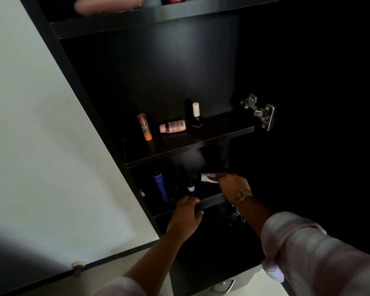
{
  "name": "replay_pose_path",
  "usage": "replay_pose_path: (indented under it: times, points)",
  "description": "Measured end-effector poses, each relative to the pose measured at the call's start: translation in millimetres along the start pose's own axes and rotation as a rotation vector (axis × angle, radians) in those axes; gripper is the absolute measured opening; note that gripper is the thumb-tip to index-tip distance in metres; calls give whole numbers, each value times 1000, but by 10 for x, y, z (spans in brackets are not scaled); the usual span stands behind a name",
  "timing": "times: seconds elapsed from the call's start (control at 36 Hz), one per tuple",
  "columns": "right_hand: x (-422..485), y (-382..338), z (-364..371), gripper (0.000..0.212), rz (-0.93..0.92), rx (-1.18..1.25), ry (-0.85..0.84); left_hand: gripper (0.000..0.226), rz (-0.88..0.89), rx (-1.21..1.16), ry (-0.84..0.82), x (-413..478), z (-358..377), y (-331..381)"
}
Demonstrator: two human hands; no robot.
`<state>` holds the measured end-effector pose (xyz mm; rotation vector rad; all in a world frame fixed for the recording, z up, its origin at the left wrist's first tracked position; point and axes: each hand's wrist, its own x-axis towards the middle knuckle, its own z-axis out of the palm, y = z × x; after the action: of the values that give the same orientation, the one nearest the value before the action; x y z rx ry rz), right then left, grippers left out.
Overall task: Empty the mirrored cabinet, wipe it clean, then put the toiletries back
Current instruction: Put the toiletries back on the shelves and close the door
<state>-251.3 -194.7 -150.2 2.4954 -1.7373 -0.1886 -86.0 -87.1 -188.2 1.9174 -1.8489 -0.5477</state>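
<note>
Right hand (pixel 233 185) closed around small pink tube (pixel 208 177) on lowest shelf (pixel 212 202); left hand (pixel 187 212) gripping shelf edge. Best lifted clear of dark dropper bottle (pixel 190 185).

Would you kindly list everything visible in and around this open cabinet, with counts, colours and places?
Black cabinet: one, open, dark shelves.
Pink bottle: one, lying on top shelf.
Orange stick tube: one, upright, middle shelf left.
Pale pink labelled bottle: one, lying, middle shelf.
White-capped dark polish bottle: one, upright, middle shelf.
Blue tube: one, lower shelf left.
Small dark bottle: one, lower shelf.
Metal hinge: one, silver, right side.
Pink tube: one, lower shelf, gripped.
Left hand: on lower shelf edge.
Right hand: holding pink tube.
</note>
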Motion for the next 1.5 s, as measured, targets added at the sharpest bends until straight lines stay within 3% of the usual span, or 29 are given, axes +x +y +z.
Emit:
replay_pose_path:
  times: [0.33, 0.56, 0.94, 1.5]
  points:
    - [-235, -109, 280, 25, 48, 86, 158, 48, 12, 96, -2, -175, -15, -95]
    - [-735, -398, 478, 44, -28, 257, 314, 50, 56, 187, -8, -419, 18, -168]
    - [-1547, -1020, 878, 68, -44, 329, -59, 68, 94, 304, -151, -1040, 316, -538]
    - [-1804, -1447, 1013, 90, 1, 237, -171, 109, 98, 368, -235, -1510, 268, -1030]
